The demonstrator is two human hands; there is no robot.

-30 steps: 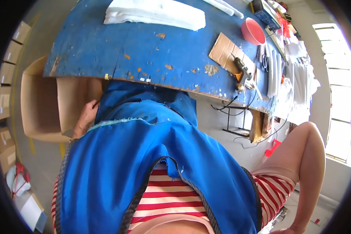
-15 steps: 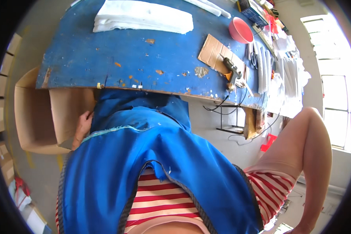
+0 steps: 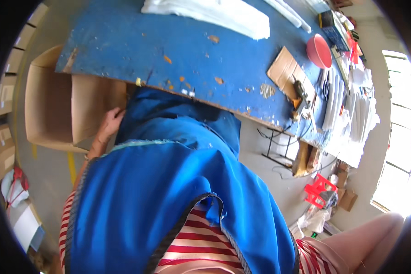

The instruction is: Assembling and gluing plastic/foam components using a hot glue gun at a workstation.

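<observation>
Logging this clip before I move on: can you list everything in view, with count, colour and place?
Worktable: one, blue with chipped paint, across the top.
White foam-like pieces: a stack, white, far edge of the table.
Bowl: one, red, right end of the table.
Cardboard sheet: one, brown, on the table near the bowl.
Handheld tool: one, dark, at the table's near edge; kind unclear.
White strips: several, right end of the table.
Cardboard box: one, brown, open, left of the table.
Stool: one, red, on the floor at right.
Blue apron: one, covering the lap.
Left hand: fingers against the box wall.
Right hand: not visible.
</observation>
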